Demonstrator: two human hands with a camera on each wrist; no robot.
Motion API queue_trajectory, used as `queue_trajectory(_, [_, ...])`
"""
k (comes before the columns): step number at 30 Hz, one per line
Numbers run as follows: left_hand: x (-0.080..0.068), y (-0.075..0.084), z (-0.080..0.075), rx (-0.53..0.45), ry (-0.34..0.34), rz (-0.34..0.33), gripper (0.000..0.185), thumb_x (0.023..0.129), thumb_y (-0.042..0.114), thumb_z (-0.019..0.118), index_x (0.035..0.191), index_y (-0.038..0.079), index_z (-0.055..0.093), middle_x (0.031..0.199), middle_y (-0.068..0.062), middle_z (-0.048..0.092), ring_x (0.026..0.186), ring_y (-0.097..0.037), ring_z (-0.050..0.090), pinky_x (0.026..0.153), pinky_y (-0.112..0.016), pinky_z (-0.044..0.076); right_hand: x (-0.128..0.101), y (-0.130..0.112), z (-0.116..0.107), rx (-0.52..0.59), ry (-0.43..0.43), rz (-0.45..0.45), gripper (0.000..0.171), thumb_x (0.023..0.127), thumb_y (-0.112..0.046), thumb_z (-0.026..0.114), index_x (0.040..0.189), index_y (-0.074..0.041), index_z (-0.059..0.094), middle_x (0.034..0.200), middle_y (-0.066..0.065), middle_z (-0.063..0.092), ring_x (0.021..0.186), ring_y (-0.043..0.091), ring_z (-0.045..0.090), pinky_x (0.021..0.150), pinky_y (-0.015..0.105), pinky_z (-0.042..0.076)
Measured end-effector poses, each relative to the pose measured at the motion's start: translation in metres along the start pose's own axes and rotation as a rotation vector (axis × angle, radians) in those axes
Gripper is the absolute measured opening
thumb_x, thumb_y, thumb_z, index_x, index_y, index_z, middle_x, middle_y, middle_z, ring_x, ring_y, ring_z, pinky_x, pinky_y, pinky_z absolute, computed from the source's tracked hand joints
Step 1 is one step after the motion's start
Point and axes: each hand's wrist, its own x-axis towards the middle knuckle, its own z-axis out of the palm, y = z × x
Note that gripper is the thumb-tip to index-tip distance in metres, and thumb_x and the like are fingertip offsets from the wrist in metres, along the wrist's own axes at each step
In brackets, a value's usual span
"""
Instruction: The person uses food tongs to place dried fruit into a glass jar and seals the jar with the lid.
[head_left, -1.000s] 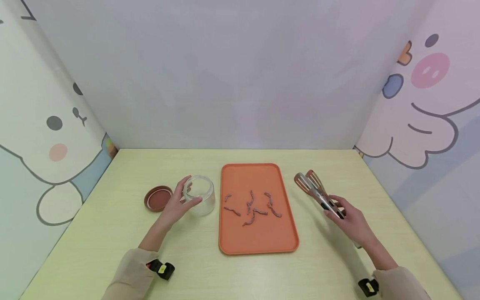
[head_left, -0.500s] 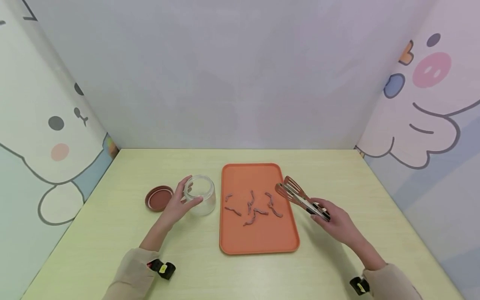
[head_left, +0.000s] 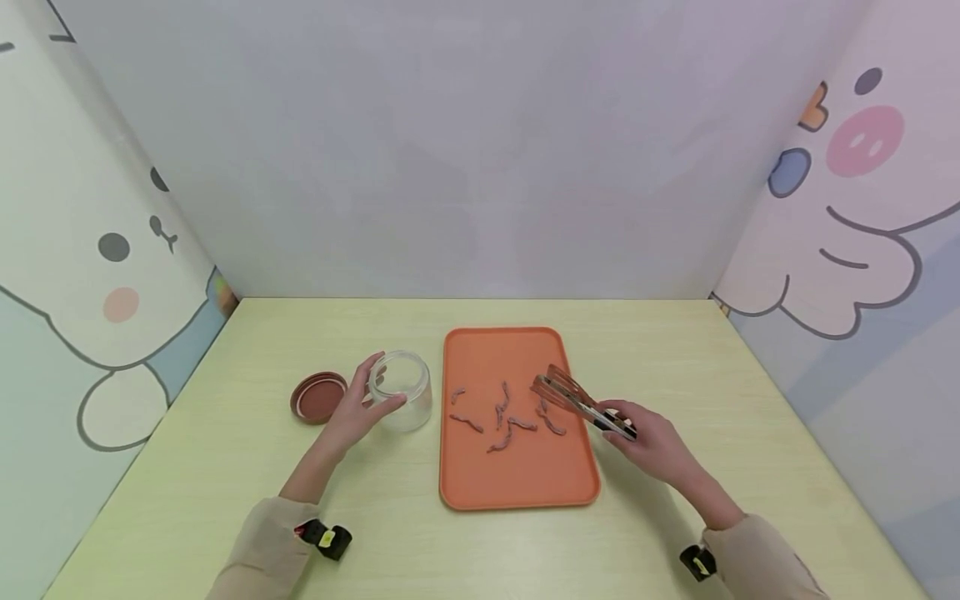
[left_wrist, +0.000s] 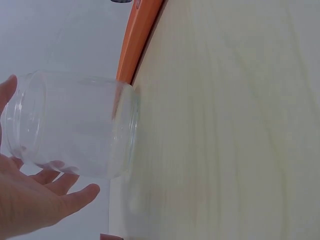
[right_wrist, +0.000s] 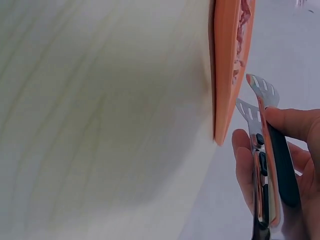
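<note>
Tongs, gripped in the right hand, hover slightly parted over the tray's right side, above the worms. Left hand cups the jar, left of the tray. Better to pinch one worm mid-length, gently.

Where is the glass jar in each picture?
Head: the glass jar stands left of middle on the table, just left of the orange tray, with the left hand round it.
Left wrist: the jar fills the left side, fingers under it.
Right wrist: not in it.
Shared landmark: the orange tray, whose edge shows in the left wrist view and again in the right wrist view.
</note>
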Motion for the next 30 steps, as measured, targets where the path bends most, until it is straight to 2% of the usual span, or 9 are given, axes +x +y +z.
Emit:
queue_trajectory(16, [-0.0008,0.0,0.001,-0.001,0.002,-0.019,0.073,0.083,0.019,0.063,0.138,0.01,0.016,0.138,-0.022,0.022,0.125,-0.035,0.021,0.097,-0.054,0.019,0.0039,-0.0025,0.0098,0.027,-0.054,0.052,0.034,0.075,-0.003,0.068,0.107,-0.011,0.059,0.076,-0.004,0.055,0.049,0.006,0.039,0.041,0.022,0.034])
queue_trajectory(30, [0.0008,-0.0015,0.0004,-0.005,0.0,-0.015,0.073,0.083,0.018,0.063,0.139,0.01,0.016,0.139,-0.021,0.021,0.125,-0.035,0.021,0.097,-0.054,0.019,0.0057,-0.0026,0.0105,0.023,-0.05,0.064,0.031,0.074,-0.001,0.068,0.102,-0.013,0.061,0.069,-0.008,0.053,0.046,0.003,0.04,0.041,0.022,0.035])
